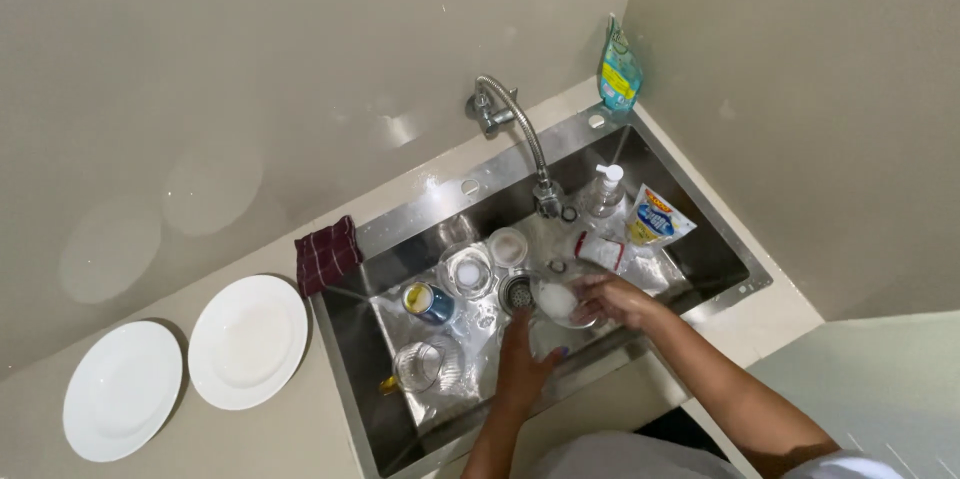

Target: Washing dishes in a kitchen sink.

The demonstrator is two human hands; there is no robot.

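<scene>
My right hand (617, 299) grips the rim of a clear glass bowl (561, 296) held low inside the steel sink (420, 239), close to the drain (517, 291). Inside the bowl there is white foam. My left hand (522, 364) reaches up from below and touches the bowl's near side; whether it holds a sponge is hidden. Around the bowl lie a glass tumbler (467, 270), a small white cup (508, 246), a dark mug (429, 302) and a clear jar on its side (420, 364).
A flexible metal tap (518, 129) curves over the sink. A clear pump bottle (604, 191), a yellow and blue pouch (655, 218) and a teal refill pouch (619, 67) stand at the right. Two white plates (247, 341) (122, 390) and a maroon cloth (326, 253) lie on the left counter.
</scene>
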